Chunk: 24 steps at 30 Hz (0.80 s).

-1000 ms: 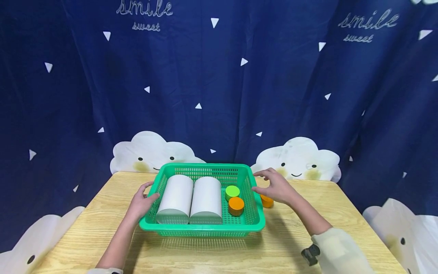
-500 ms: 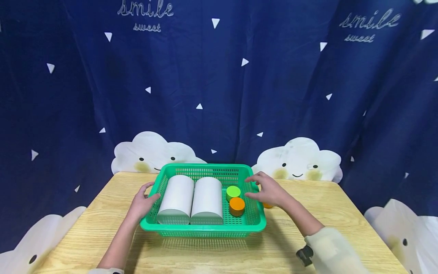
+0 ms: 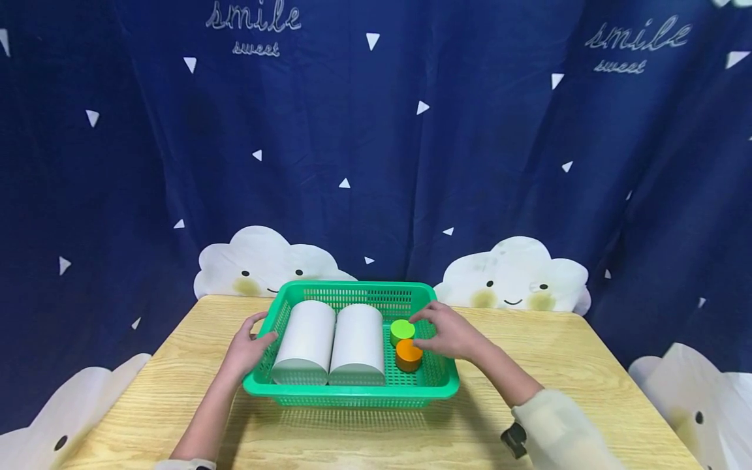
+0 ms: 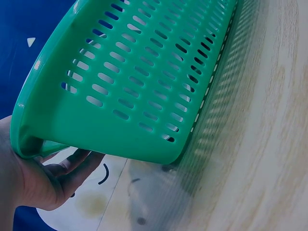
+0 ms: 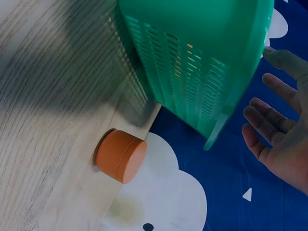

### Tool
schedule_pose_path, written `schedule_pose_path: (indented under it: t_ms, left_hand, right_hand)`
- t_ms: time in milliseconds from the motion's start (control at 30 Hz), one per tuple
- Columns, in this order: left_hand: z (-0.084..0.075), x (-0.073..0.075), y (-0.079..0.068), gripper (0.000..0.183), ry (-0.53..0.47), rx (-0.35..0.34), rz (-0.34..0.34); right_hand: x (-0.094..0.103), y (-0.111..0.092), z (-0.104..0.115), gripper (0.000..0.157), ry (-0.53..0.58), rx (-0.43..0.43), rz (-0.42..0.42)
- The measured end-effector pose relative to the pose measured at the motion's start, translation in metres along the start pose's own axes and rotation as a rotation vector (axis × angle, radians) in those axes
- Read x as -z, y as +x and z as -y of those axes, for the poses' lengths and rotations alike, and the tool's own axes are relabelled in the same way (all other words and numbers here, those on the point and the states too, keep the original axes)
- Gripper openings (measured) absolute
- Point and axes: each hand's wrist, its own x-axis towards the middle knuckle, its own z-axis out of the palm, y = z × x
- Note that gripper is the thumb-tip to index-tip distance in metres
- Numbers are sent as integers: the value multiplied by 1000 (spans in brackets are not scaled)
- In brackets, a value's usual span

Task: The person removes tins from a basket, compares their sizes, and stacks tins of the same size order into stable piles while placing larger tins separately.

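A green plastic basket [image 3: 352, 391] stands on the table, and my left hand [image 3: 245, 349] grips its left rim. The left wrist view shows that hand [image 4: 45, 180] at the rim, fingers bent beneath it. Two white cylinders [image 3: 304, 336] lie side by side inside. To their right are a light green round tub [image 3: 402, 330] and an orange round tub [image 3: 408, 356]. My right hand [image 3: 451, 331] reaches over the right rim, thumb and fingers spread close above these tubs. In the right wrist view my right hand [image 5: 284, 120] holds nothing.
Another orange round tub [image 5: 120, 156] stands on the table outside the basket's right side, hidden behind my right hand in the head view. The wooden table [image 3: 558, 365] ends at a dark blue curtain [image 3: 329, 130] with white clouds.
My right hand has moved left, from outside the right rim to above the tubs in the basket. My left hand stays on the left rim.
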Motion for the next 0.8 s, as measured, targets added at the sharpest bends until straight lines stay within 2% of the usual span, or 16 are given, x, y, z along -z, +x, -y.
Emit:
schedule_pose_path:
  t_ms: [467, 800]
  left_hand:
    - [1, 0, -1, 58, -5, -5, -2]
    - [2, 0, 1, 59, -21, 7, 5]
  right_hand:
    - [-17, 6, 8, 33, 58, 6, 92]
    - [-35, 14, 6, 32, 16, 10, 142]
